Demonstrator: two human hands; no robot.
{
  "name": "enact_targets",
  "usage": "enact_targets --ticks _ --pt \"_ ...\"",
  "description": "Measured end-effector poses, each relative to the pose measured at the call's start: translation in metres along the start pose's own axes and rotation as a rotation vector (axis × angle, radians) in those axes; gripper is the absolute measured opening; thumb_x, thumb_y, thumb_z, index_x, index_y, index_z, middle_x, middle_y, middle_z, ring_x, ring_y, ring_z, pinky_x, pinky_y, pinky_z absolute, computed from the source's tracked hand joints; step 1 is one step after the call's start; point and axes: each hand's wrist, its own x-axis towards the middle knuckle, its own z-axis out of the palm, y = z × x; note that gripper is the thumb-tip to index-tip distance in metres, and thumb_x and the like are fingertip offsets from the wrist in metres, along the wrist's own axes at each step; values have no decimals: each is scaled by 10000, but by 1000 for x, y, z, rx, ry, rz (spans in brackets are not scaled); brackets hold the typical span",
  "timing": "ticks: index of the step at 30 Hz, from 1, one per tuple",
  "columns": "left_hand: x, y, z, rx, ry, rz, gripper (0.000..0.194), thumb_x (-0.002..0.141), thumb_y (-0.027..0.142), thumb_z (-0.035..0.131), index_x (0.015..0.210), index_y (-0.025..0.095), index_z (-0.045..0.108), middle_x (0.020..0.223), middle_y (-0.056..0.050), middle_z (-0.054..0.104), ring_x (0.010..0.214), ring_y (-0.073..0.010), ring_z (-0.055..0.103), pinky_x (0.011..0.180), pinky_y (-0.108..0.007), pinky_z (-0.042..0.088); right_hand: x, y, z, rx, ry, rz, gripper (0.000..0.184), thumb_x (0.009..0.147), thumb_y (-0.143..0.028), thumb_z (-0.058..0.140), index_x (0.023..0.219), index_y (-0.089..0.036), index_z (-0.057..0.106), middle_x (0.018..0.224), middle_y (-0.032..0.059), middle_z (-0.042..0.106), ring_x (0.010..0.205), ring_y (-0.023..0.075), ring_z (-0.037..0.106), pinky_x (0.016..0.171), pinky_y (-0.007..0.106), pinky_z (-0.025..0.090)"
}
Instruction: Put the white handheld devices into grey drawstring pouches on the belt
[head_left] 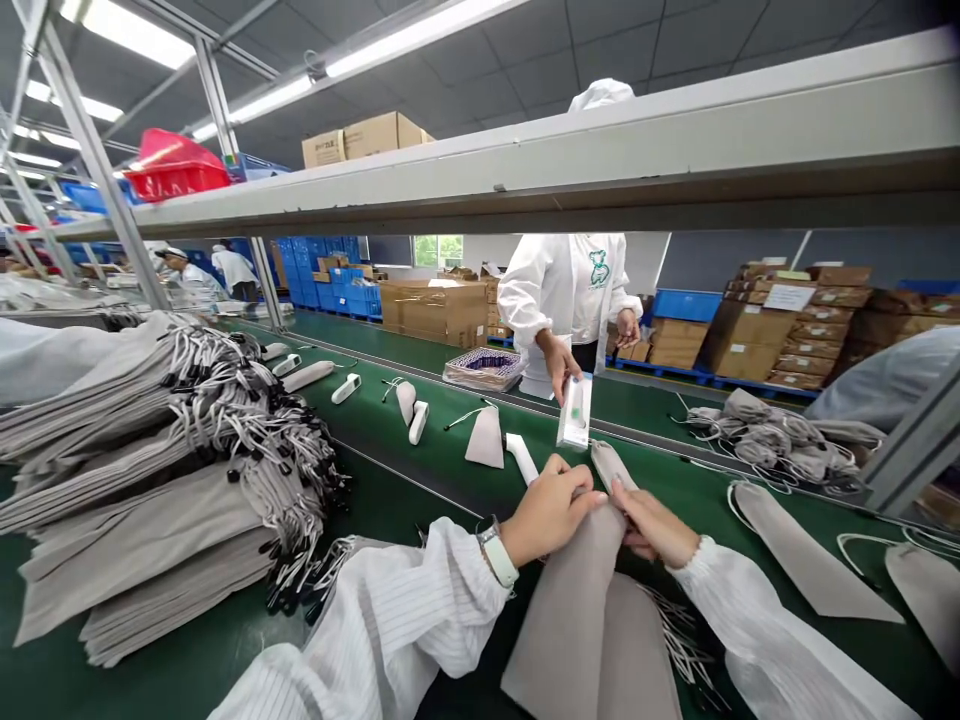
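My left hand (551, 510), with a watch on its wrist, is closed on the top end of a grey drawstring pouch (562, 610). My right hand (654, 522) has its fingers and thumb closed on the same end from the right. More grey fabric and white cords with dark tips hang below the right hand. Just beyond my fingers a filled grey pouch (611, 463) lies on the green conveyor belt (442, 470). A white device (521, 458) lies left of it, partly hidden by my left hand, beside a flat pouch (486, 437).
Thick stacks of grey pouches (150, 500) fill the left side. Across the belt, a co-worker (559, 300) in white holds a white box (575, 410). A long shelf (480, 190) crosses overhead. Pouches (810, 555) lie at right, near a metal post (919, 450).
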Motion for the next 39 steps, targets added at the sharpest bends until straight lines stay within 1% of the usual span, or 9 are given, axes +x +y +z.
enact_targets --ticks 4,8,14,16,21,25,31,36,39 --pt "-9 24 -20 -68 -423 -168 289 797 404 387 705 157 506 550 22 430 507 -113 424 487 -230 337 6 8 -36 -342 697 -301 454 673 -581 420 587 -166 585 447 5 507 423 101 447 463 221 352" --pt "-18 45 -21 -463 -560 -154 299 810 376 355 651 158 482 466 60 315 388 -58 275 381 -187 230 9 15 -61 -307 862 -355 431 687 -536 405 545 -159 559 475 24 537 450 111 479 475 225 371" --pt "-4 33 -10 -680 -66 -206 258 837 365 313 792 158 462 523 71 246 403 -46 202 379 -164 179 8 6 -4 205 -198 -201 494 566 -392 607 1014 -214 497 543 -55 521 359 51 363 325 160 254" --pt "-2 30 -9 -650 -68 -164 283 846 380 290 784 160 458 530 67 262 409 -50 220 390 -169 200 9 0 17 228 -289 -330 554 487 -258 687 1000 -222 482 630 -51 546 515 86 496 460 196 395" --pt "-6 21 -1 -310 -210 4 347 842 416 281 745 165 501 548 47 362 466 -79 341 446 -194 262 10 -6 -23 149 482 -416 459 496 -256 638 914 -196 458 815 0 547 771 168 544 723 306 421" --pt "-13 2 23 66 -433 80 310 812 404 365 874 161 547 780 -24 523 735 -162 493 617 -237 364 3 13 -98 -486 1034 57 533 573 -332 578 1058 -199 401 886 77 556 857 262 531 735 389 385" --pt "-20 -9 44 176 -544 98 311 745 327 528 1019 180 537 923 -63 506 914 -223 452 773 -307 361 3 53 -104 -913 960 458 533 666 -263 504 1163 -111 388 1026 237 492 938 362 471 699 486 334" --pt "-23 -1 43 300 -486 152 250 712 200 573 960 211 549 886 -48 499 894 -220 441 770 -317 352 29 34 -35 -1033 581 -204 400 779 -236 392 1174 -178 392 1044 138 503 958 243 461 775 352 352" --pt "-24 1 41 326 -441 162 275 673 172 608 934 205 527 876 -41 494 876 -215 442 735 -299 362 47 30 4 -1003 320 -270 361 782 -306 428 1138 -244 416 1017 87 508 957 217 457 769 314 363"
